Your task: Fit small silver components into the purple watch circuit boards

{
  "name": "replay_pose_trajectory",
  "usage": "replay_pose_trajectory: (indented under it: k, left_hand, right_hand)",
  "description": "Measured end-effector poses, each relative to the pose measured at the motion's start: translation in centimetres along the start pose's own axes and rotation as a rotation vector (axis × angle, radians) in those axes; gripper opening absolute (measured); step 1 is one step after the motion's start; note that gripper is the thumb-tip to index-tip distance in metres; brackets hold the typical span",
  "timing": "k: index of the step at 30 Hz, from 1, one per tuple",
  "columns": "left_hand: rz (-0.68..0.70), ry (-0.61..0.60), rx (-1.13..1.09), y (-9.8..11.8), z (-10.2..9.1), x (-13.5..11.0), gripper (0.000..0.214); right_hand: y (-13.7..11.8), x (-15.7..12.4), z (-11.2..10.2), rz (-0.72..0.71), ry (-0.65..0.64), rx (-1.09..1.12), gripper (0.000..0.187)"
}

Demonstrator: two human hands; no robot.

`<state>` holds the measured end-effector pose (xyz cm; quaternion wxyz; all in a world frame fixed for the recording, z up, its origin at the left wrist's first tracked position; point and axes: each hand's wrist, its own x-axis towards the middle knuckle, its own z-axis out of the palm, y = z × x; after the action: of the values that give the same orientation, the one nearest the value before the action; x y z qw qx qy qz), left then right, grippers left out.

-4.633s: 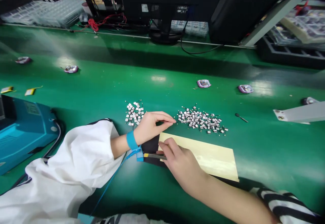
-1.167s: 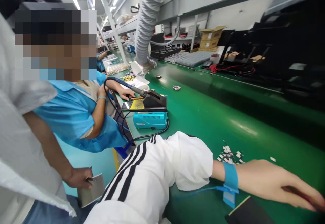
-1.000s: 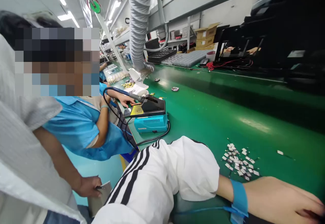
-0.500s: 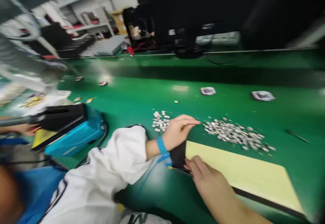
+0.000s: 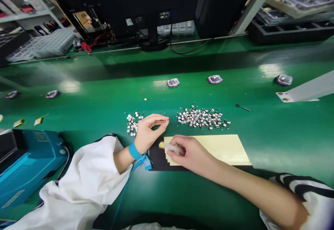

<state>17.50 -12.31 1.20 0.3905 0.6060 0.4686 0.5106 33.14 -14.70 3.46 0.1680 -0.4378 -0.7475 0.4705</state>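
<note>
My left hand [image 5: 150, 129], with a blue wrist strap [image 5: 135, 150] on its wrist, pinches a small white wired part [image 5: 167, 121] that is mostly hidden by the fingertips. My right hand [image 5: 186, 150] is closed on a small pale piece with a yellow end [image 5: 161, 145], smeared by motion. That hand is over pale yellow sheets [image 5: 221, 148] lying on a black board [image 5: 156, 153]. Behind the sheets lies a larger heap of small white wired parts [image 5: 199, 117]. A smaller heap [image 5: 132, 123] sits beside my left hand, partly covered by it.
A teal machine [image 5: 39, 167] stands at the left. Several purple-edged cases, one a clear-topped case [image 5: 215, 79], lie along the back of the green bench [image 5: 117, 94]. A thin black tool [image 5: 242, 107] and a white metal post [image 5: 310, 87] are at right; a monitor [image 5: 141, 7] stands behind.
The view has swung to the right. My right hand has moved away from the board's near left edge and now holds the pale piece above the sheets. My left hand remains pinched.
</note>
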Motion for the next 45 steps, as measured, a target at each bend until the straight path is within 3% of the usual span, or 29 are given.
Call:
replay_pose_trajectory:
  k: [5,10,14,24,31,38,45]
  left_hand:
    - [0.083,-0.014,0.042,0.3,-0.1,0.1,0.013]
    - [0.175,-0.080,0.155,0.5,-0.3,0.1,0.014]
    - [0.224,-0.113,0.238,0.6,-0.2,-0.1,0.021]
    - [0.435,-0.109,0.457,1.5,-0.1,-0.8,0.032]
    - [0.467,-0.133,0.515,1.5,0.0,-0.9,0.027]
    - [0.499,-0.164,0.540,1.5,0.1,-0.9,0.026]
    - [0.486,-0.185,0.499,1.4,0.2,-0.9,0.024]
  right_hand:
    - [1.2,1.0,-0.8,0.101,0.190,0.444,0.026]
    - [1.4,1.4,-1.1,0.144,0.288,0.615,0.029]
    - [1.2,1.5,-1.2,0.140,0.278,0.741,0.029]
    - [1.2,1.6,-1.3,0.055,0.194,0.652,0.016]
    - [1.2,1.5,-1.3,0.053,0.175,0.590,0.015]
    - [0.9,1.5,-1.2,0.145,0.223,0.489,0.012]
    - [1.5,1.7,-1.6,0.156,0.204,0.746,0.014]
